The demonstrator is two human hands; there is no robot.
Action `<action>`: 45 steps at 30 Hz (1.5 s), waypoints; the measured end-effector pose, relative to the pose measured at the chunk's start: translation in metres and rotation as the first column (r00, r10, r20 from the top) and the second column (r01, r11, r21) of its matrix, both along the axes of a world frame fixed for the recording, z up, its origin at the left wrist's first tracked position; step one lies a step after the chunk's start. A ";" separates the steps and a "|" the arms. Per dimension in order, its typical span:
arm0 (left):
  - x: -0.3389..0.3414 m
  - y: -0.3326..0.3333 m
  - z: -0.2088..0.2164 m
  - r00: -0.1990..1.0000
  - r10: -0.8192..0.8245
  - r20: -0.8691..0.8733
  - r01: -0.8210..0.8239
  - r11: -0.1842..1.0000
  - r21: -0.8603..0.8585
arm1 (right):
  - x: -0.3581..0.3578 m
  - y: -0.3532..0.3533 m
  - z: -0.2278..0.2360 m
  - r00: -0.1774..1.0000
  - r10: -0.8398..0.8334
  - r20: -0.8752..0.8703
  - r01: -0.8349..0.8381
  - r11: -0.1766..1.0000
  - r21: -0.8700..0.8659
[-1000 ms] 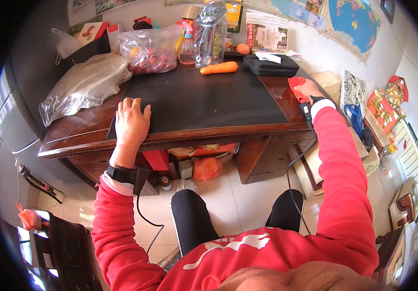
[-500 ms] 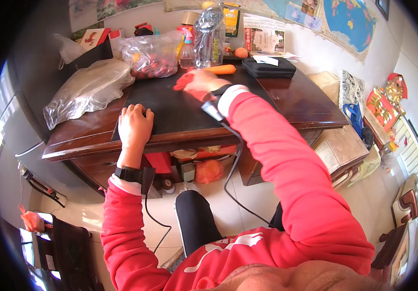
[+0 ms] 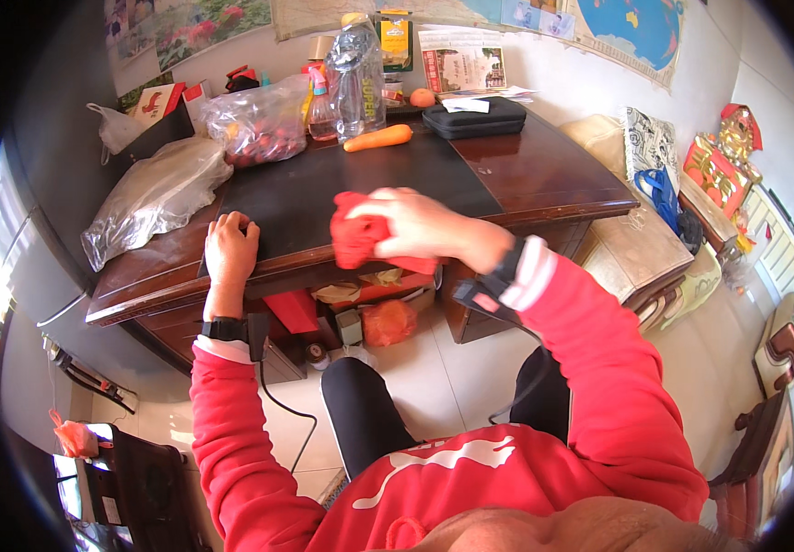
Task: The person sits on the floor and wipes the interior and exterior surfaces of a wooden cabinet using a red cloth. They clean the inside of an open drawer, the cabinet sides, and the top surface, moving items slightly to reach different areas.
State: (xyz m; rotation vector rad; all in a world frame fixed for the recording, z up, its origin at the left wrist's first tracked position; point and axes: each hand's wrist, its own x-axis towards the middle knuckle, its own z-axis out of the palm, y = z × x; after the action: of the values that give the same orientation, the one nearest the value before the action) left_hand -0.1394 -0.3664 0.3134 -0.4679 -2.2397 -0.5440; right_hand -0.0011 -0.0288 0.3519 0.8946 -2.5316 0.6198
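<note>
My right hand (image 3: 406, 224) is closed around a crumpled red cloth (image 3: 353, 232), at the near edge of the black desk mat (image 3: 291, 198); motion blurs the cloth a little. Part of the cloth hangs below my palm. My left hand (image 3: 231, 247) rests on the left front part of the wooden desk (image 3: 148, 276), by the mat's corner, its fingers curled in and nothing visible in them. Toward the back of the mat lies an orange carrot-shaped thing (image 3: 378, 138).
At the back stand a pink-topped spray bottle (image 3: 321, 110), a clear plastic-wrapped item (image 3: 355, 83) and a bag of red fruit (image 3: 259, 120). A clear plastic bag (image 3: 153, 198) lies at left. A black case (image 3: 475, 120) sits at right. Drawers are below.
My right hand has swept the red cloth from the back of the mat toward me, to the near edge. My left hand stays at the desk's front left. The view has shifted slightly.
</note>
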 end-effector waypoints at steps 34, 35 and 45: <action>0.007 0.008 -0.003 0.997 0.080 0.005 -0.080 0.997 -0.008 | -0.184 0.007 0.017 0.934 -0.273 0.228 0.268 0.962 0.055; 0.008 0.008 -0.002 0.997 0.075 0.008 -0.075 0.997 -0.001 | -0.197 0.018 0.019 0.877 -0.376 0.299 0.360 0.927 0.109; 0.012 0.011 0.002 0.998 0.055 0.035 -0.056 0.998 0.020 | -0.270 -0.040 0.029 0.821 -0.559 0.110 0.493 0.794 0.354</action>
State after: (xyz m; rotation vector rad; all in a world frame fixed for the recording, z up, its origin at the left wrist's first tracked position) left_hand -0.1272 -0.3555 0.3152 -0.3867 -2.2701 -0.5501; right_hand -0.2712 -0.0684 0.3806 0.1618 -2.9390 0.1367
